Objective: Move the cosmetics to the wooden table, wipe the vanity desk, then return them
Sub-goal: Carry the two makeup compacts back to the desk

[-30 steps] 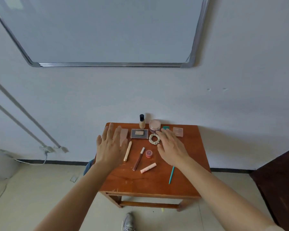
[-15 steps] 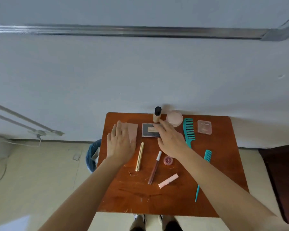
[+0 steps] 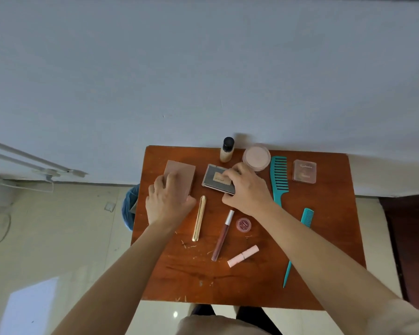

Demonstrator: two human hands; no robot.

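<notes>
Cosmetics lie on the wooden table (image 3: 324, 238). My left hand (image 3: 168, 201) curls over the near end of a pink flat box (image 3: 182, 170) at the table's left. My right hand (image 3: 246, 189) grips a grey palette (image 3: 214, 178), fingers on its top and thumb at its near edge. Behind stand a foundation bottle (image 3: 226, 149) and a round powder jar (image 3: 256, 155). A gold tube (image 3: 198, 217), a brown lip gloss (image 3: 222, 235), a small red pot (image 3: 243, 224) and a pink lipstick (image 3: 242, 256) lie nearer me.
A wide teal comb (image 3: 279, 178), a teal tail comb (image 3: 298, 245) and a clear pink compact (image 3: 304, 174) lie on the table's right side. A blue bin (image 3: 130, 206) stands on the floor left of the table. The wall runs right behind the table.
The view tilted down and came closer. My left hand settled onto the pink box and curled round it. My right hand closed on the grey palette.
</notes>
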